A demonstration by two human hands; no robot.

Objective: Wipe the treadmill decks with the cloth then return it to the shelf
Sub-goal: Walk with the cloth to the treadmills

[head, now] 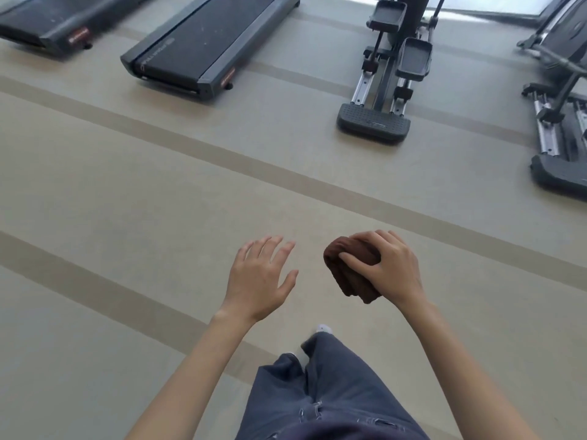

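A: Where's the cloth?
B: Low in the frame, right of centre. The brown cloth (pixel 349 281) is bunched in the right hand (pixel 392 268), whose grip curls round it. Beside it, the left hand (pixel 260 277) has a slack grip, fingers spread, holding nothing.
A: Which step?
B: Carrying, I'd judge. Across the floor (pixel 158 185), one treadmill (pixel 203 42) lies upper centre-left and a second treadmill (pixel 41 23) upper left.
A: Next?
B: Walk over, crouch, and press the cloth to the deck. No shelf shows.
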